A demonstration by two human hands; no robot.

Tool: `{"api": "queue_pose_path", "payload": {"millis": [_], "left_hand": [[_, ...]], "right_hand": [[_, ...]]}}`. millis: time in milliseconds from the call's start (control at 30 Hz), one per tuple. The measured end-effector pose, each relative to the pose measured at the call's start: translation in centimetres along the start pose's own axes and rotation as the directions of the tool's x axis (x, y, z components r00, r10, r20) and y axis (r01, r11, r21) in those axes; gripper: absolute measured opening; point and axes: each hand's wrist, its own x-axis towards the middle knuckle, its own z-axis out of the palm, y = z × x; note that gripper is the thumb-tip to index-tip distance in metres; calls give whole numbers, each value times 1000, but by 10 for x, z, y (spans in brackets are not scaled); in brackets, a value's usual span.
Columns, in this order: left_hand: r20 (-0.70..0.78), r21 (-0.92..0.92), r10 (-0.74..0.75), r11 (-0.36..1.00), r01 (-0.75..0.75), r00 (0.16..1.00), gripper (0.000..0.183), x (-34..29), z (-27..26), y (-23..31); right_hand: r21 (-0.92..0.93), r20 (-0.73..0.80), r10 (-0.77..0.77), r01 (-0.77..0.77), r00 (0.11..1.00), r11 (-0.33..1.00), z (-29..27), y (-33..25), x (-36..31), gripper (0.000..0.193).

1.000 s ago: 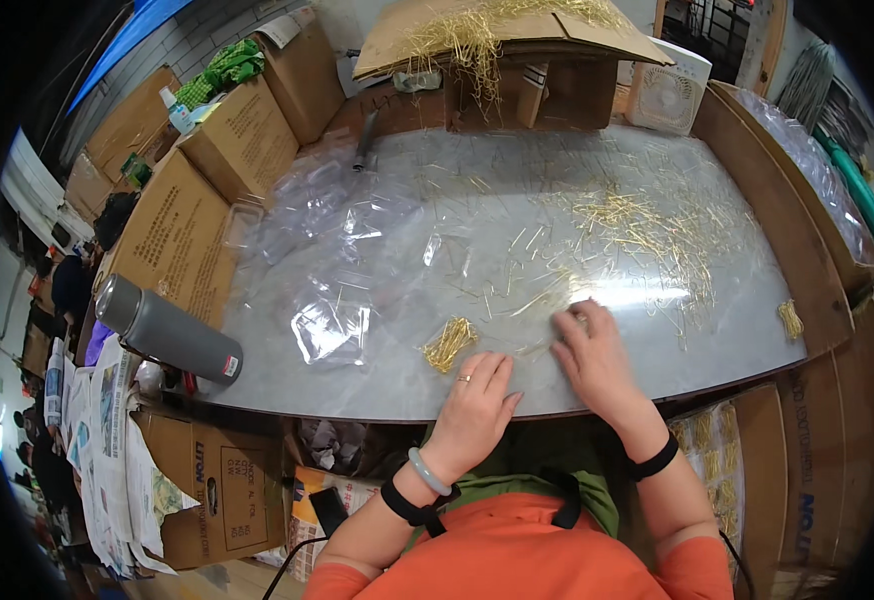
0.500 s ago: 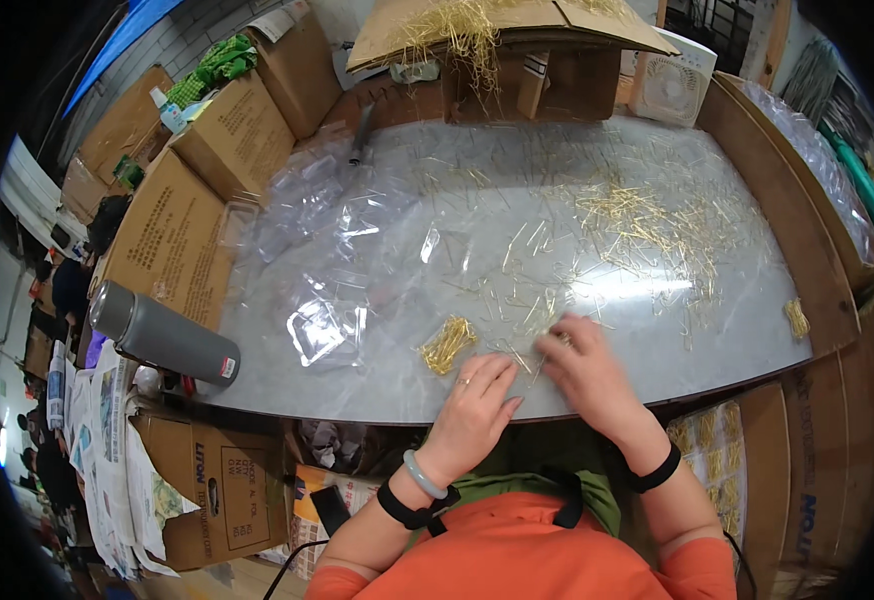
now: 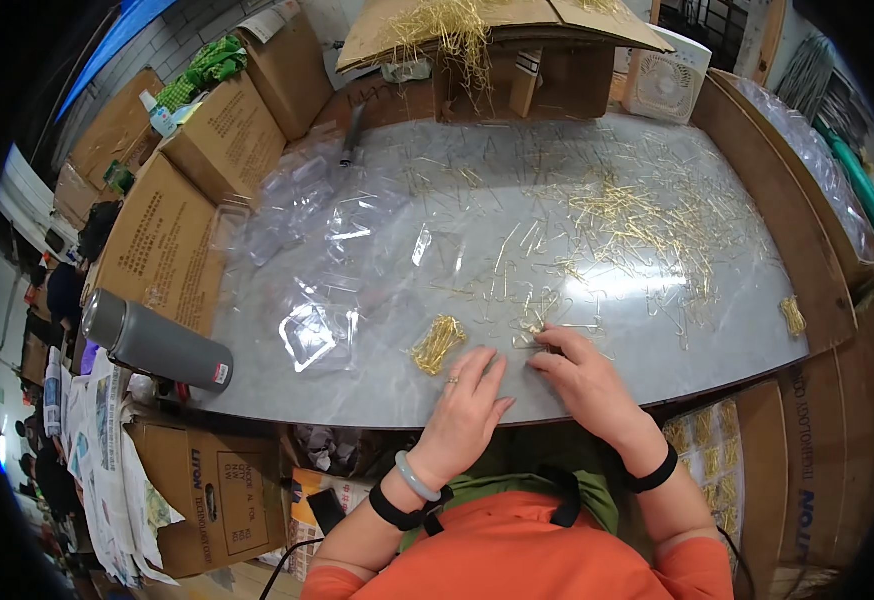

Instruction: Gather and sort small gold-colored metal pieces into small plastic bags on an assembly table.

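Thin gold wire hooks (image 3: 617,220) lie strewn over the grey tabletop (image 3: 727,335), thickest at the right of the middle. My right hand (image 3: 589,385) is at the near part of the table, thumb and fingertips pinched on a few of the wire hooks (image 3: 529,338); their exact number is hidden. To its left, my left hand (image 3: 465,408) rests by the table edge with fingers stretched forward and thumb apart, nothing visible in it. Just beyond the left fingers sits a neat bundle of gold hooks (image 3: 439,345).
Clear plastic trays (image 3: 322,330) spread over the left side, beside a grey bottle (image 3: 157,345) and cardboard boxes (image 3: 162,240). A carton (image 3: 567,85) heaped with gold wire and a white fan (image 3: 665,85) stand at the back. Another small bundle (image 3: 793,316) lies at the right edge.
My right hand has drawn slightly left and nearer, its fingers closing on wire hooks. My left hand has moved a little left, away from the right. The view has shifted slightly.
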Motion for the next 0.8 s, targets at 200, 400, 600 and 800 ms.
{"api": "queue_pose_path", "payload": {"millis": [200, 400, 600, 800], "left_hand": [[85, 53, -59, 997, 55, 995, 67, 5, -3, -3], [126, 57, -22, 998, 15, 992, 77, 18, 0, -4], [133, 29, -69, 997, 66, 989, 76, 13, 3, -6], [74, 21, -23, 1000, 21, 997, 79, 7, 5, -6]], "right_hand": [[-302, -197, 204, -258, 959, 918, -24, -33, -9, 32], [-216, -76, 59, -74, 995, 974, -8, -26, -13, 42], [-29, -167, 55, -61, 984, 998, 5, -31, -7, 38], [-94, -176, 156, -175, 972, 980, -8, -34, -6, 35]]}}
